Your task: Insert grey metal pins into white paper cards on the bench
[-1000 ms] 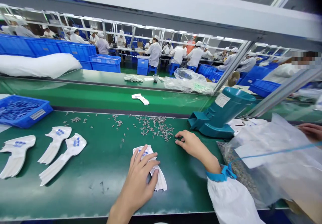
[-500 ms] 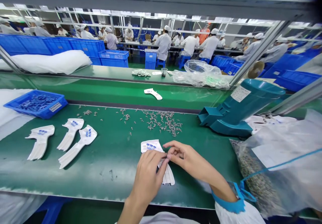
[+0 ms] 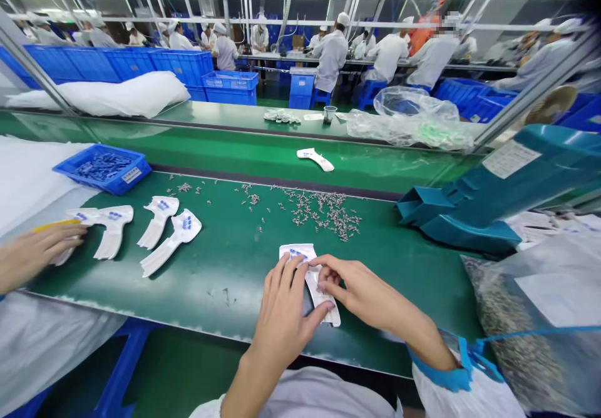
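Note:
A curved white plastic shell (image 3: 328, 308) with blue pieces at its wide end lies on the green bench in front of me. My left hand (image 3: 286, 305) rests over its left side, fingers stretched and thumb apart near the lower part. Above the shell, my right hand (image 3: 345, 283) has its fingers curled and pinched together, with tiny grey screws just visible at the tips. Beyond both hands, many loose screws (image 3: 328, 211) are scattered on the bench.
At left, a co-worker's hand (image 3: 42, 249) touches a white shell beside several similar shells (image 3: 176, 239). A blue tray (image 3: 101, 183) of blue pieces stands behind. To the right are a teal scoop-like container (image 3: 507, 186) and a plastic bag of screws (image 3: 516, 324). Another shell (image 3: 315, 158) lies on the green strip.
My view has shifted. My hands have parted slightly; the left fingers have spread over the shell, and the right fingers have curled lower over it. A co-worker's hand has appeared at left with another shell.

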`<state>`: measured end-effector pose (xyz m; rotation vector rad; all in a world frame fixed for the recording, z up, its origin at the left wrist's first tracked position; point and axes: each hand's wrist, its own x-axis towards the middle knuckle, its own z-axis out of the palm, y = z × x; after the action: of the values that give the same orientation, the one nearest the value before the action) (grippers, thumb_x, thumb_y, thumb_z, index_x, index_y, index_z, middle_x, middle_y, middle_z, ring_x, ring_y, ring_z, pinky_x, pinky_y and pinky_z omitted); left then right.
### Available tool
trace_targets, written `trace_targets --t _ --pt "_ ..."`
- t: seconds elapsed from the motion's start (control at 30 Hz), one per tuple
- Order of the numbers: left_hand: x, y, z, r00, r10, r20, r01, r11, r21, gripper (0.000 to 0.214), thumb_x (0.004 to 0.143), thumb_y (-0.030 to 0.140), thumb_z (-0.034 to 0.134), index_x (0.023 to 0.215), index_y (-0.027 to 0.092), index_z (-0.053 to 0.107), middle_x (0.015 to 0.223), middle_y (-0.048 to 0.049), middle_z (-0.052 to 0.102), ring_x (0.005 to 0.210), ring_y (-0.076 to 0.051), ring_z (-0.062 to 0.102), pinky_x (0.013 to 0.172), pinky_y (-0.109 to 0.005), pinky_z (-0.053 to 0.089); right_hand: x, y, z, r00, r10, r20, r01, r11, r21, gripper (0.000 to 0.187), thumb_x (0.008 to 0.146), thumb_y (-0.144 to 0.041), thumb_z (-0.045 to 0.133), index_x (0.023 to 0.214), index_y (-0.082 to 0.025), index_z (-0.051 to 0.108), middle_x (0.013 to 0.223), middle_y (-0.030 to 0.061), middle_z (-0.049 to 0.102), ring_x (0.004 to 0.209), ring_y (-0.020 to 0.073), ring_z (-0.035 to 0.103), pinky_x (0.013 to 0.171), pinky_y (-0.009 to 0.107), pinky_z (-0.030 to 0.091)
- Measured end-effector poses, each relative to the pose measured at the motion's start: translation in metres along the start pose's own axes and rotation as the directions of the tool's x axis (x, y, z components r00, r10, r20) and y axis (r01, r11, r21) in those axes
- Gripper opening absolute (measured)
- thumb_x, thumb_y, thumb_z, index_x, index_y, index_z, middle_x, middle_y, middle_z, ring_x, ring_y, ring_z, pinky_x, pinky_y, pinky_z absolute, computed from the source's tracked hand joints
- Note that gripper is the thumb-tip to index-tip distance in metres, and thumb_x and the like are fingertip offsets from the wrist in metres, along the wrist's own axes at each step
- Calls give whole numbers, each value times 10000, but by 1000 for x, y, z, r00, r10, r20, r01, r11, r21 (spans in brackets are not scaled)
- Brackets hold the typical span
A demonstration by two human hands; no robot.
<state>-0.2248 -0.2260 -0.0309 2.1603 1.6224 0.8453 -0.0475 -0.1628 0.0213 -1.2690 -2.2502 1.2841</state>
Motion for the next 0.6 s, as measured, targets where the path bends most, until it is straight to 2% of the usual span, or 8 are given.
trace_targets --t 0.1,0.23,0.4,0.6 --pt "-3 -3 2 1000 0 27 -1 1000 14 626 911 482 615 1406 181 376 1471 -150 471 1440 -332 324 1112 -512 360 1 -5 -1 999 -24 44 27 996 -79 359 969 -212 470 1315 -265 551 904 14 674 809 174 615 708 274 445" --pt "-1 -4 3 1000 -5 25 5 1000 -14 678 872 485 666 1403 187 368 1463 -154 481 1433 -336 342 1107 -522 369 4 -10 -7 993 -38 114 54 989 -140 390 956 -176 462 1336 -245 520 850 11 663 784 182 608 691 272 436" --pt "0 -4 2 999 -19 31 20 999 -46 706 839 476 709 1393 200 370 1449 -155 495 1423 -345 356 1102 -535 366 8 -9 -9 986 -60 155 88 979 -185 389 933 -136 470 1308 -228 514 908 23 663 839 186 607 741 278 443" --pt "0 -4 1 999 -38 38 41 996 -82 716 824 451 730 1395 214 369 1446 -137 498 1424 -331 358 1115 -526 355 11 -4 -8 979 -107 173 154 948 -280 243 929 -153 486 1153 -208 559 928 46 648 845 195 602 749 294 445"
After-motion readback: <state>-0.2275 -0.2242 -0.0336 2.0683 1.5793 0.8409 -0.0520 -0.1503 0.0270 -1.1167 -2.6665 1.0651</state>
